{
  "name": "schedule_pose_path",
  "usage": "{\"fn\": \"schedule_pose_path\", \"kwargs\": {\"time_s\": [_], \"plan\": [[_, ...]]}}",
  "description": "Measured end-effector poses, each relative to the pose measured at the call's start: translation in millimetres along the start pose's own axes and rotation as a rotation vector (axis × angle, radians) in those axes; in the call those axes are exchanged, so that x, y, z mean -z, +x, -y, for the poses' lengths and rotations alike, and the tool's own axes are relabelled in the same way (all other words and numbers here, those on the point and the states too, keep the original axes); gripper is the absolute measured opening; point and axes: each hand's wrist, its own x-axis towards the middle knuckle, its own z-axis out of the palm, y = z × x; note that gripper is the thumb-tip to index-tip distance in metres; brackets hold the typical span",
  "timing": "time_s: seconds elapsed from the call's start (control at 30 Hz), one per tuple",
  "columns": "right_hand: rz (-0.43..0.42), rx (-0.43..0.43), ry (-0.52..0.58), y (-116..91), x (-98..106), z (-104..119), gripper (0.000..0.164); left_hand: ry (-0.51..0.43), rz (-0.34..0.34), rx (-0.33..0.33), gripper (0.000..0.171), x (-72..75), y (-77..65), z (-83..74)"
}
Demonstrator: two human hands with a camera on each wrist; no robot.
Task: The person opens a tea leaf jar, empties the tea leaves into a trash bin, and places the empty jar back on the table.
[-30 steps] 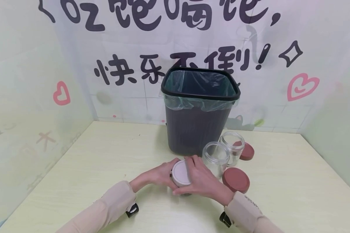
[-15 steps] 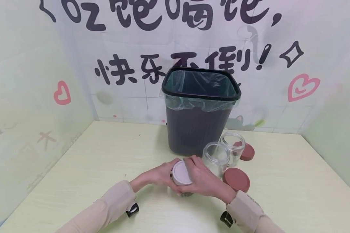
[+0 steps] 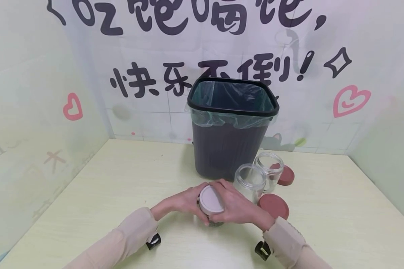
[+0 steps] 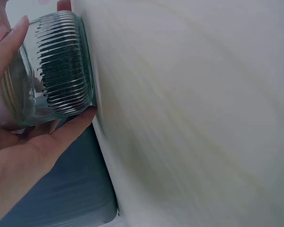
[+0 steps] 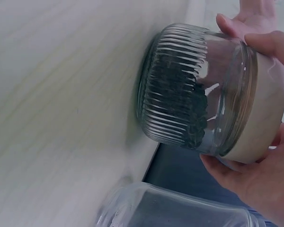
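Observation:
A ribbed glass jar (image 5: 175,85) with dark contents stands on the table in front of the bin, a pale lid (image 3: 210,200) on its top. My left hand (image 3: 188,201) holds the jar's glass body from the left; in the left wrist view its thumb and fingers lie around the ribbed glass (image 4: 64,66). From the right, my right hand (image 3: 237,205) grips the lid, thumb at the near side and fingers over the far side. The right wrist view has the lid's edge (image 5: 265,109) between that thumb and fingers.
Behind the hands stands a dark bin (image 3: 227,149) with a plastic liner. Two lidless clear jars (image 3: 250,183) stand right of the hands, one behind the other. One reddish lid (image 3: 274,206) lies near them, another reddish lid (image 3: 286,175) farther back. Walls enclose the table (image 3: 138,168).
My right hand has turned a little on the lid, its thumb shifting right along the near edge. The left hand and the jar stay in place.

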Motion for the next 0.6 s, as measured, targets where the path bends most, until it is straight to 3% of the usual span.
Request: {"fn": "schedule_pose_path", "kwargs": {"time_s": [0.33,0.6], "plan": [[0.043,0.04,0.012,2.5,5.5,0.2,0.074,-0.074,0.028,-0.044,0.097,1.5,0.3,2.1],[0.118,0.022,0.029,3.4,8.2,2.1,0.08,-0.053,0.027,-0.046,0.097,1.4,0.8,1.3]]}}
